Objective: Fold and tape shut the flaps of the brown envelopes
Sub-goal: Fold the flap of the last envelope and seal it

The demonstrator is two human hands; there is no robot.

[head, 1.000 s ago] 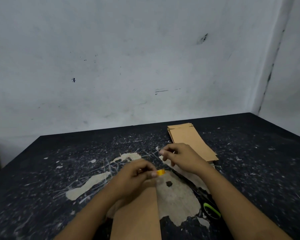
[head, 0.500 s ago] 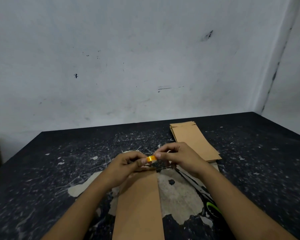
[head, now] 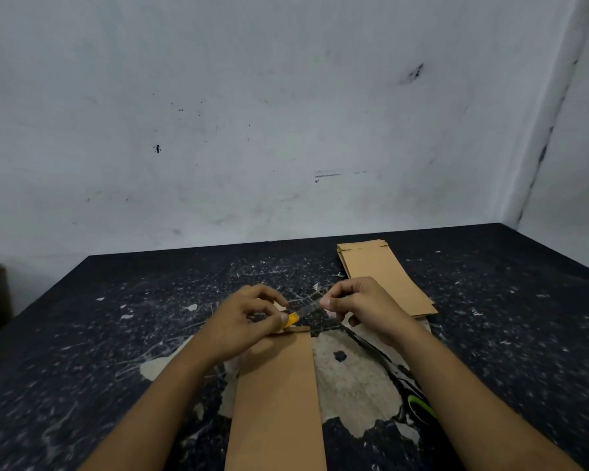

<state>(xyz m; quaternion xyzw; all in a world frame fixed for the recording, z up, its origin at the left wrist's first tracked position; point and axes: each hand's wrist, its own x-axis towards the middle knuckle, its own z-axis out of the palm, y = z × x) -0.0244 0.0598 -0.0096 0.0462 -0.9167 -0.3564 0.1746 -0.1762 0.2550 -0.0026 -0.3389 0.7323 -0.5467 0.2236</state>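
Left hand (head: 249, 317) pinching a small yellow tape roll (head: 291, 320) just above the top edge of the near brown envelope (head: 276, 396), which lies flat on the scratched black table (head: 116, 334). Right hand (head: 361, 305) a little apart from it, fingertips pinching the free end of a clear tape strip (head: 307, 306) stretched between the 2. Flap apparently folded down, though too hidden under the left hand to be sure. Stack of envelopes (head: 381, 277) waiting behind the right hand. Risks from here: strip twisting and sticking to itself if tension slackens, landing crooked, or the flap springing open with nothing pressing it.
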